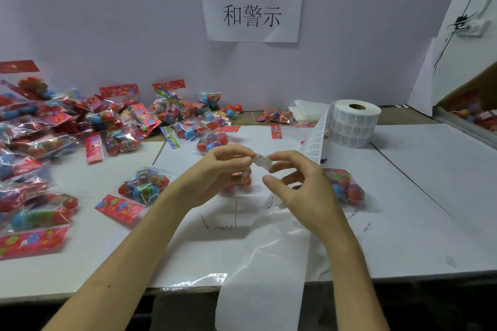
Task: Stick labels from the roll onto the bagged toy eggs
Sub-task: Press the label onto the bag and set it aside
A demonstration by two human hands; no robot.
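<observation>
Two hands meet at the centre of the frame above the table (403,223). The left hand (220,172) and the right hand (304,191) each pinch one end of a small white label (262,162) between thumb and fingertip, with the other fingers loosely curled. The label is in the air, slightly bowed.

Just under it, partly hidden by the left hand's fingers, lies a bag of eggs (231,187). I cannot tell whether those fingers grip it. A second bag (347,188) sits right of centre, a third bag (146,185) left of centre, and a pile of bags (53,129) fills the left side.

The roll (355,126) stands upper right of centre. Its backing strip (258,277) runs down past the right hand and off the table's front edge at lower centre.

The label should weigh almost nothing and be limp, with one tacky face. It will likely curl, fold onto itself or cling to a finger, so it is best held by its very edges and kept gently stretched.

The bag looks light, and its clear film is probably slick and crinkly. The eggs inside look hard and round, so they may roll and leave little flat surface. A sensible hold is to pin the bag by its printed card top or press the eggs still, then smooth the label onto film pulled taut.
</observation>
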